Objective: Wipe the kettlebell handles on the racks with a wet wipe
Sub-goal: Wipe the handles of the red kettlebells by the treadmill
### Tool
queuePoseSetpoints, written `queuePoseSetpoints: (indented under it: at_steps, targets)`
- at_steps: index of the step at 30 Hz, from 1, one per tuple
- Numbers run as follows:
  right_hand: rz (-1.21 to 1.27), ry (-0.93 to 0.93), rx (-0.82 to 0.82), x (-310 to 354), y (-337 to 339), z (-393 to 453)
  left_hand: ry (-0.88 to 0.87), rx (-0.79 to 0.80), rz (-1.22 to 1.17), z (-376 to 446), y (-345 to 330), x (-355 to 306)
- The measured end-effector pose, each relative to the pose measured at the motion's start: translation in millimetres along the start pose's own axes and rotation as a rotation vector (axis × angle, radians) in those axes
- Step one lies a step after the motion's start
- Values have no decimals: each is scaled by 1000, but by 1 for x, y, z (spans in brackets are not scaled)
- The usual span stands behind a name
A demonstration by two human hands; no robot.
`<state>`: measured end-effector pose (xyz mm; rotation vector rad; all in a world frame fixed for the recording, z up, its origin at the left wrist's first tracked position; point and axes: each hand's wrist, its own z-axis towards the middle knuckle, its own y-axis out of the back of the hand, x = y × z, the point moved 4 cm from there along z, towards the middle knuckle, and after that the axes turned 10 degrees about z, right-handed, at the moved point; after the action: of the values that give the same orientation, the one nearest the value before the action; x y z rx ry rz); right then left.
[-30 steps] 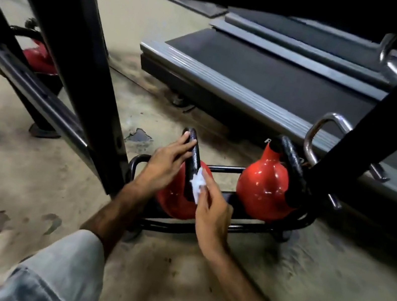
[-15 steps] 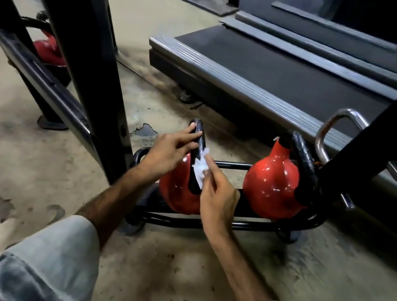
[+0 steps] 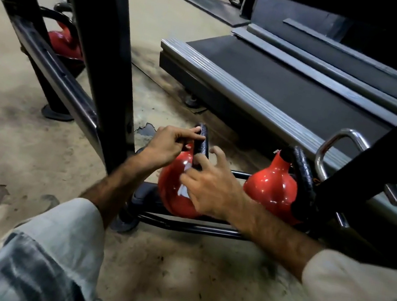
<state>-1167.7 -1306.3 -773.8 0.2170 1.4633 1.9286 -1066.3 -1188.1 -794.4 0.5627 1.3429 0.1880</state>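
Note:
Two red kettlebells with black handles sit on a low black floor rack (image 3: 192, 226). My left hand (image 3: 169, 145) pinches the top of the near kettlebell's handle (image 3: 203, 140). The near kettlebell (image 3: 172, 188) is partly covered by my right hand (image 3: 209, 186), which presses a white wet wipe (image 3: 183, 189) against the lower handle and body; only scraps of the wipe show under the fingers. The second kettlebell (image 3: 273, 187) stands to the right, untouched. A third red kettlebell (image 3: 63, 43) sits far left behind a black frame post.
Black rack posts (image 3: 101, 48) rise at left and a slanted post (image 3: 387, 157) at right. A treadmill deck (image 3: 269, 88) lies just behind the kettlebells, with a chrome handle (image 3: 336, 145) by the right one. The concrete floor (image 3: 10, 130) has peeling patches.
My right hand slid down the handle with the wipe toward the kettlebell's body, and its fingers spread. The left hand stayed on the handle top. The view came closer.

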Motion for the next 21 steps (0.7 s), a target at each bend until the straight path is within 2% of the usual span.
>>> queuePoseSetpoints:
  at_steps: [3, 8, 12, 14, 18, 21]
  targets:
    - [-98, -29, 187, -10, 2, 25, -14, 10, 52, -1, 2, -4]
    - [-132, 195, 383, -4, 0, 24, -59, 15, 122, -3, 5, -5]
    - [-146, 142, 438, -21, 4, 46, -39, -10, 153, 1, 7, 7]
    - [-133, 180, 465, -13, 3, 44, -57, -3, 207, -1, 7, 3]
    - [-56, 246, 430, 1, 10, 21, -108, 15, 233, -3, 7, -6]
    - [-66, 211, 396, -5, 10, 18, -93, 12, 210, -2, 8, -4]
